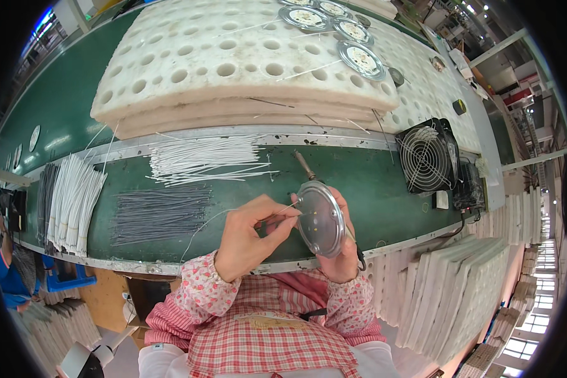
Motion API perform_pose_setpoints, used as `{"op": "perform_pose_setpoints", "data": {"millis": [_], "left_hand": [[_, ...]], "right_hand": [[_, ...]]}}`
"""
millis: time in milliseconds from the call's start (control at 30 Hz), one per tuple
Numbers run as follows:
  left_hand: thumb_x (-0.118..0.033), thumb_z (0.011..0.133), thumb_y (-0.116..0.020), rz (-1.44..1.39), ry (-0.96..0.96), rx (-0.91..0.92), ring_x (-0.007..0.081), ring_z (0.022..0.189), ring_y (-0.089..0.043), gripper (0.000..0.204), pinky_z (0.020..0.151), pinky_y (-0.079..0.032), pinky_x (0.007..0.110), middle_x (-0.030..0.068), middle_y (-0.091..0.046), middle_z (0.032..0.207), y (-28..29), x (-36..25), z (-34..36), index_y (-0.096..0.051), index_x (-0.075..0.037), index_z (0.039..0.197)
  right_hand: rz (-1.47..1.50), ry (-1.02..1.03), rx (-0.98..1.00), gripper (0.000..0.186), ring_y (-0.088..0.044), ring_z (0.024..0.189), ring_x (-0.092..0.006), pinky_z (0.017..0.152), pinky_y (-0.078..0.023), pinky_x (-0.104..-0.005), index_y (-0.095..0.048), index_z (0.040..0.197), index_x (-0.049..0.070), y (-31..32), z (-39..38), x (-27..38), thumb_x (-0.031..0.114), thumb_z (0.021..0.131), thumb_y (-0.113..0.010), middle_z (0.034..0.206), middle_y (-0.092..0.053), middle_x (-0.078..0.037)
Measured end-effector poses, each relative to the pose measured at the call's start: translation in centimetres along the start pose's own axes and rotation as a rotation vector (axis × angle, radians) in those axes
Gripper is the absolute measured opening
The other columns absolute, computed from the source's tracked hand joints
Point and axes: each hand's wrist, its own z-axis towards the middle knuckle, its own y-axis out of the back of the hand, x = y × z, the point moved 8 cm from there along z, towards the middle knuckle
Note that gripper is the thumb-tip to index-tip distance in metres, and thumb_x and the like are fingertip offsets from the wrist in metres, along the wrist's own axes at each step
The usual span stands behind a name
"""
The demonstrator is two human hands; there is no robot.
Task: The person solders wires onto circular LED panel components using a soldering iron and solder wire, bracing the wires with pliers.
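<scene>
A round metal disc (320, 220) with a shiny rim and small yellow spots is tilted up in front of me. My right hand (341, 263) is wrapped around its right side and back. A soldering iron (305, 165) passes behind the disc; its handle emerges beside my right hand, and its grip is partly hidden. My left hand (249, 236) is closed in a pinch at the disc's left edge. Between its fingertips is the end of a thin wire (292, 205). Another thin pale strand (198, 232) trails from this hand towards the bench's front edge.
White wires (201, 157) and grey wires (160, 214) lie in piles on the green bench, with bundled white wires (75, 205) further left. Perforated foam blocks (246, 94) stand behind, carrying several wired discs (362, 60). A black fan (427, 156) stands right. Foam sheets (447, 296) are stacked below.
</scene>
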Motion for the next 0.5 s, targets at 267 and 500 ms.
{"op": "perform_pose_setpoints", "data": {"millis": [267, 500], "left_hand": [[-0.002, 0.082, -0.077, -0.022, 0.012, -0.023, 0.008, 0.064, -0.051, 0.016, 0.058, -0.042, 0.024, 0.0016, -0.062, 0.079, 0.1, 0.1, -0.2, -0.077, -0.005, 0.097], [0.0, 0.085, -0.073, -0.081, 0.126, 0.017, 0.0064, 0.072, -0.051, 0.013, 0.066, -0.04, 0.022, -0.0002, -0.058, 0.081, 0.0, 0.9, -0.7, -0.077, -0.001, 0.098]], "right_hand": [[-0.083, 0.012, 0.028, 0.107, -0.041, 0.14, -0.0314, 0.116, -0.034, -0.0435, -0.023, 0.15, 0.003, -0.4, -0.1, -0.5, 0.053, 0.074, -0.08, 0.147, -0.042, -0.02], [-0.073, 0.026, 0.041, 0.112, -0.038, 0.142, -0.0318, 0.116, -0.033, -0.0437, -0.025, 0.149, 0.005, -0.3, -0.5, -1.3, 0.044, 0.068, -0.091, 0.151, -0.038, -0.02]]}}
